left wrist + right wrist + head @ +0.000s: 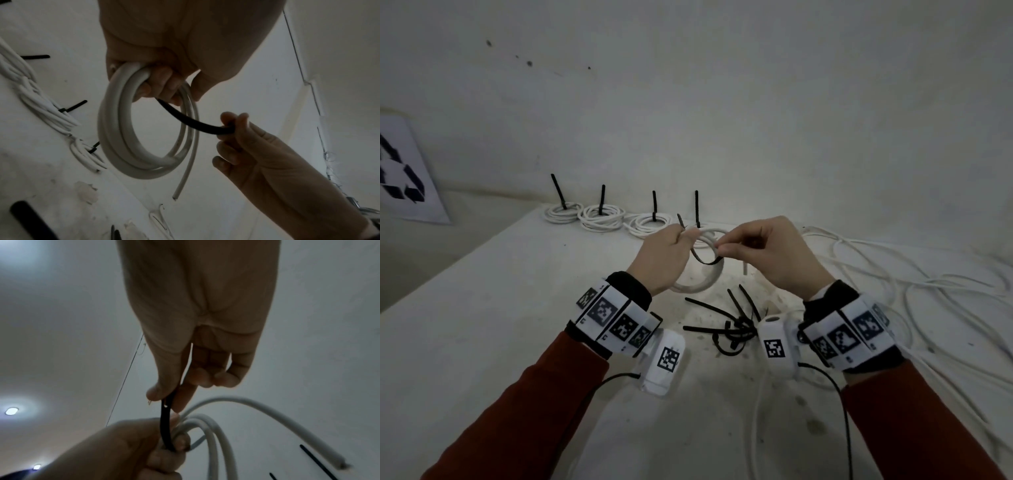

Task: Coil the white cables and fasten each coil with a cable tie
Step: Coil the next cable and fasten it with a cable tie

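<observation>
My left hand [686, 238] grips a small white cable coil [702, 279] at its top and holds it upright above the table. A black cable tie [705, 260] runs through the coil's hole; one end is trapped under my left fingers and its tip sticks up past them. My right hand [722, 248] pinches the tie's other end between thumb and forefinger, just right of the coil. In the left wrist view the coil [123, 129] hangs from my fingers [162, 84], with a loose cable end dangling. The right wrist view shows the tie [165, 426] pinched in my right fingers [158, 392].
Several tied coils [602, 216] line the table's back edge, their tie tails standing up. A pile of loose black ties [736, 322] lies below my hands. Loose white cables [893, 274] sprawl over the right side. A recycling-symbol sheet [400, 171] leans at far left.
</observation>
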The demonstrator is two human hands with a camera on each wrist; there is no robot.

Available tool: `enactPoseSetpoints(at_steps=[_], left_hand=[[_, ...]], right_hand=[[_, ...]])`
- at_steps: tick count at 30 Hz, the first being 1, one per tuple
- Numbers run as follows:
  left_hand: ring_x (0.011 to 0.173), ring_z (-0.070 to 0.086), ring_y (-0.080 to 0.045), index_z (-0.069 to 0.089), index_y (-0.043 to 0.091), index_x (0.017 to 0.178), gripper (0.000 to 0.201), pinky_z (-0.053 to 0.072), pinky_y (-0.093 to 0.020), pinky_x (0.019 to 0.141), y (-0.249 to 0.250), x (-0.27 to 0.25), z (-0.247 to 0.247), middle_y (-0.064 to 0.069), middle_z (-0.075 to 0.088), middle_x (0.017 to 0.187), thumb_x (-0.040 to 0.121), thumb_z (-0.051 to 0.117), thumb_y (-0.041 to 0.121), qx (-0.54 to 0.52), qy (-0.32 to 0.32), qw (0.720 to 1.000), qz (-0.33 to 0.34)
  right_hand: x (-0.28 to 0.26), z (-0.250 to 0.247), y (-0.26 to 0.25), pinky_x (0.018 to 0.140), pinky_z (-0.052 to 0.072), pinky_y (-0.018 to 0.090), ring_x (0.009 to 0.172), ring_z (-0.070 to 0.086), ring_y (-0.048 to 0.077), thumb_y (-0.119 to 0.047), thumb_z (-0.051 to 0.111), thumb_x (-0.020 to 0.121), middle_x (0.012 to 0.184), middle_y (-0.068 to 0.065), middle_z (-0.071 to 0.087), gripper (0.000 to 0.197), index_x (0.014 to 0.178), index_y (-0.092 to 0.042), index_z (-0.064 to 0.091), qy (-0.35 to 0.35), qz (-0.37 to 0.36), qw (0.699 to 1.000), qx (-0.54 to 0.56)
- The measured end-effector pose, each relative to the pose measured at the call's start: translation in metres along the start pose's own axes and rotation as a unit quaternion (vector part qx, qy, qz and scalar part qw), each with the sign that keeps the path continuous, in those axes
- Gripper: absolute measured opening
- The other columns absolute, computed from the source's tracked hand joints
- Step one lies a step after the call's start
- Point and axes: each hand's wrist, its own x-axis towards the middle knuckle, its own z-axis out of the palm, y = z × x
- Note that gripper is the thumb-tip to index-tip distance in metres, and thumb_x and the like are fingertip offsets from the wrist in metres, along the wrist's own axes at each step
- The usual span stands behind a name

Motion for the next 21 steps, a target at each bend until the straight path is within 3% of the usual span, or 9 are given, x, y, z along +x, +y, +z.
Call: enactPoseSetpoints(at_steps=[1, 3, 5, 7, 11, 14, 16, 19, 21], left_hand=[[0.063, 0.042, -0.013, 0.055, 0.001, 0.085, 0.041, 0.033, -0.025, 0.057, 0.001, -0.001, 0.000, 0.000, 0.048, 0.070, 0.098, 0.041, 0.037, -0.006, 0.004, 1.000, -0.002], [0.062, 0.042, -0.012, 0.054, 0.001, 0.087, 0.039, 0.033, -0.024, 0.056, 0.003, -0.001, 0.001, 0.002, 0.047, 0.069, 0.097, 0.044, 0.037, -0.012, 0.016, 1.000, -0.004], [0.062, 0.044, -0.011, 0.054, 0.006, 0.087, 0.031, 0.033, -0.024, 0.056, 0.003, 0.000, 0.003, 0.005, 0.048, 0.067, 0.095, 0.048, 0.036, -0.024, 0.014, 1.000, -0.007], [0.065, 0.045, -0.013, 0.059, 0.008, 0.090, 0.027, 0.033, -0.025, 0.058, 0.003, 0.000, 0.005, 0.005, 0.051, 0.069, 0.094, 0.050, 0.033, -0.023, -0.018, 1.000, 0.012], [0.068, 0.049, -0.012, 0.062, 0.012, 0.091, 0.032, 0.035, -0.025, 0.061, 0.000, -0.002, 0.006, 0.000, 0.057, 0.076, 0.089, 0.056, 0.043, -0.007, -0.094, 0.993, 0.075], [0.061, 0.050, -0.008, 0.062, 0.016, 0.085, 0.053, 0.037, -0.022, 0.058, 0.001, -0.005, 0.013, -0.003, 0.061, 0.074, 0.077, 0.056, 0.068, 0.028, -0.115, 0.989, 0.090], [0.060, 0.050, -0.007, 0.064, 0.013, 0.086, 0.063, 0.036, -0.019, 0.056, 0.002, -0.006, 0.020, -0.006, 0.063, 0.076, 0.072, 0.052, 0.073, 0.046, -0.113, 0.988, 0.091], [0.061, 0.048, -0.011, 0.065, 0.007, 0.090, 0.080, 0.039, -0.027, 0.060, 0.001, -0.006, 0.023, -0.011, 0.057, 0.071, 0.065, 0.051, 0.082, -0.003, -0.134, 0.988, 0.072], [0.059, 0.042, -0.012, 0.068, 0.013, 0.087, 0.075, 0.037, -0.033, 0.060, 0.000, -0.004, 0.022, -0.003, 0.046, 0.064, 0.062, 0.047, 0.080, -0.057, -0.151, 0.986, 0.047]], right_hand=[[0.001, 0.000, 0.002, 0.067, 0.052, 0.040, 0.068, 0.064, 0.030, -0.024, 0.078, 0.078, 0.071, -0.001, 0.073, 0.006, 0.082, -0.021, 0.078, 0.016, -0.008, 1.000, 0.006], [0.001, 0.000, 0.004, 0.051, 0.041, 0.026, 0.050, 0.049, 0.017, -0.021, 0.079, 0.076, 0.057, -0.005, 0.066, 0.005, 0.081, -0.020, 0.078, 0.054, -0.025, 0.998, 0.022], [0.002, -0.002, 0.006, 0.051, 0.034, 0.020, 0.049, 0.042, 0.014, -0.019, 0.078, 0.076, 0.056, 0.005, 0.064, 0.004, 0.080, -0.021, 0.077, 0.077, -0.032, 0.996, 0.040], [0.003, -0.004, 0.008, 0.055, 0.039, 0.030, 0.056, 0.049, 0.028, -0.018, 0.078, 0.077, 0.066, 0.012, 0.069, 0.007, 0.079, -0.024, 0.077, 0.087, -0.032, 0.995, 0.048], [0.006, -0.009, 0.012, 0.075, 0.051, 0.048, 0.081, 0.063, 0.041, -0.015, 0.076, 0.079, 0.080, 0.003, 0.075, 0.008, 0.078, -0.023, 0.075, 0.099, -0.012, 0.993, 0.063], [0.006, -0.012, 0.017, 0.081, 0.051, 0.044, 0.087, 0.064, 0.033, -0.019, 0.075, 0.080, 0.083, -0.002, 0.075, 0.004, 0.079, -0.022, 0.075, 0.092, 0.009, 0.994, 0.063], [0.006, -0.013, 0.019, 0.082, 0.051, 0.035, 0.084, 0.067, 0.022, -0.021, 0.074, 0.081, 0.081, -0.001, 0.075, 0.006, 0.082, -0.017, 0.077, 0.083, 0.022, 0.994, 0.067], [0.005, -0.012, 0.019, 0.073, 0.048, 0.017, 0.075, 0.064, 0.005, -0.020, 0.072, 0.082, 0.081, 0.001, 0.074, 0.014, 0.087, -0.008, 0.076, 0.059, 0.032, 0.994, 0.086], [0.005, -0.012, 0.019, 0.068, 0.045, 0.016, 0.072, 0.060, 0.005, -0.021, 0.072, 0.081, 0.083, 0.003, 0.074, 0.016, 0.088, -0.007, 0.076, 0.055, 0.037, 0.992, 0.104]])
